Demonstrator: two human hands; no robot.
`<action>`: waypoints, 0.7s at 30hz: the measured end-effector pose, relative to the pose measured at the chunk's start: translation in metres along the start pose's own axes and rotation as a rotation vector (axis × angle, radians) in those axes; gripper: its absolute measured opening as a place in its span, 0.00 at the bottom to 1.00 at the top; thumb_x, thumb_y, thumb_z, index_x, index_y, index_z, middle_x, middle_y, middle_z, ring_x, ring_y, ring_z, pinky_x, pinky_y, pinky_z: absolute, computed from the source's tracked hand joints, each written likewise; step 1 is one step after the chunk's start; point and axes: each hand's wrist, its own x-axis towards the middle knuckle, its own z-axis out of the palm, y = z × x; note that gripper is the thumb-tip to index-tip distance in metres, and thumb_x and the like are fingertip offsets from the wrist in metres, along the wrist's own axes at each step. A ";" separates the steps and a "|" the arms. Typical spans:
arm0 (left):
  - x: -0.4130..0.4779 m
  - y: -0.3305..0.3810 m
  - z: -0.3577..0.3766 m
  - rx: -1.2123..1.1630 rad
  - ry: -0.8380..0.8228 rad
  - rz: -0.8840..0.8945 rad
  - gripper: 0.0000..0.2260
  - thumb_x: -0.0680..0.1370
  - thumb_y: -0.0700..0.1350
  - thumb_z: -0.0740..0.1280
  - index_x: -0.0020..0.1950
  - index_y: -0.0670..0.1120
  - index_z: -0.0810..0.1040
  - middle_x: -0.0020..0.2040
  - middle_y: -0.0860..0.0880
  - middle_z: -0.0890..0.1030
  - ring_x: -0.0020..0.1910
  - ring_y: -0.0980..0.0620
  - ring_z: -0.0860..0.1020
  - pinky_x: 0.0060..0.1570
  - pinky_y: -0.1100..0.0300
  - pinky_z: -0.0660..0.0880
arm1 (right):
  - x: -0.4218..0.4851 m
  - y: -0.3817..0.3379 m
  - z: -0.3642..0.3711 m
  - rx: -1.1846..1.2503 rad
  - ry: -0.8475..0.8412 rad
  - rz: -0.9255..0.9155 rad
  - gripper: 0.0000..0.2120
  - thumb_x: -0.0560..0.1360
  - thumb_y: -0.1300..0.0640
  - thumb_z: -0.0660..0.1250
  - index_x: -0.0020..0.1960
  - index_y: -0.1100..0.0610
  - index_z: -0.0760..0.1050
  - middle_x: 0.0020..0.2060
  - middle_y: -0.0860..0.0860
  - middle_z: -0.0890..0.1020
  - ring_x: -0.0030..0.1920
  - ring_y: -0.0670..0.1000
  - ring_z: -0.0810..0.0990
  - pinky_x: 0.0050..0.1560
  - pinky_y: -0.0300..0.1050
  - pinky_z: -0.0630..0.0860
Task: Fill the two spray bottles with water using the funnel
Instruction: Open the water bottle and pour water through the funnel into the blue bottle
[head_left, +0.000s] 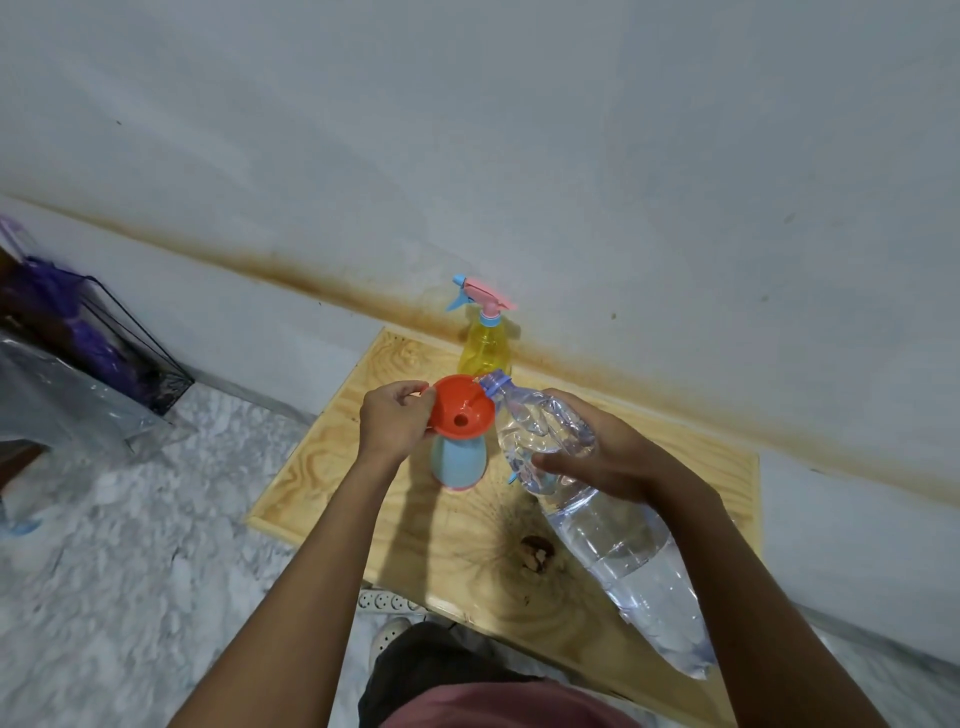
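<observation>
Orange funnel (460, 406) atop blue bottle (460, 464)

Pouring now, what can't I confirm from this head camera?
- Water level in the blue bottle: opaque wall, funnel covers its mouth.
- Whether water is flowing from the water bottle: stream too faint at the funnel rim.
- Yellow bottle base: hidden behind the funnel.
- Left hand grip: fingers partly behind the funnel.
- Right hand fingers: hidden behind the water bottle.

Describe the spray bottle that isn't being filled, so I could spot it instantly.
Find the pale wooden board lying on the floor against the wall. At its far edge stands the yellow spray bottle, behind the orange funnel. It alone carries a pink and blue trigger head, and no hand touches it.
</observation>
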 end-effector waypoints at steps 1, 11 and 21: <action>0.000 -0.001 0.000 -0.006 -0.002 0.000 0.12 0.77 0.40 0.71 0.59 0.38 0.80 0.40 0.46 0.82 0.39 0.53 0.83 0.40 0.51 0.84 | 0.001 0.001 0.000 0.000 -0.007 0.004 0.41 0.64 0.31 0.73 0.73 0.35 0.61 0.67 0.39 0.73 0.62 0.46 0.76 0.62 0.47 0.74; 0.001 -0.001 0.001 -0.041 -0.013 0.007 0.08 0.78 0.40 0.70 0.56 0.39 0.80 0.38 0.46 0.79 0.38 0.52 0.82 0.33 0.58 0.83 | 0.008 0.004 0.000 -0.006 -0.015 -0.014 0.39 0.67 0.36 0.74 0.73 0.38 0.63 0.63 0.42 0.78 0.58 0.44 0.79 0.62 0.50 0.76; 0.001 -0.001 0.000 -0.032 -0.012 0.010 0.08 0.78 0.41 0.71 0.55 0.39 0.82 0.37 0.46 0.81 0.38 0.51 0.83 0.30 0.61 0.81 | 0.003 0.000 -0.003 -0.009 -0.030 -0.061 0.30 0.72 0.44 0.74 0.69 0.34 0.65 0.59 0.40 0.80 0.55 0.46 0.81 0.58 0.47 0.78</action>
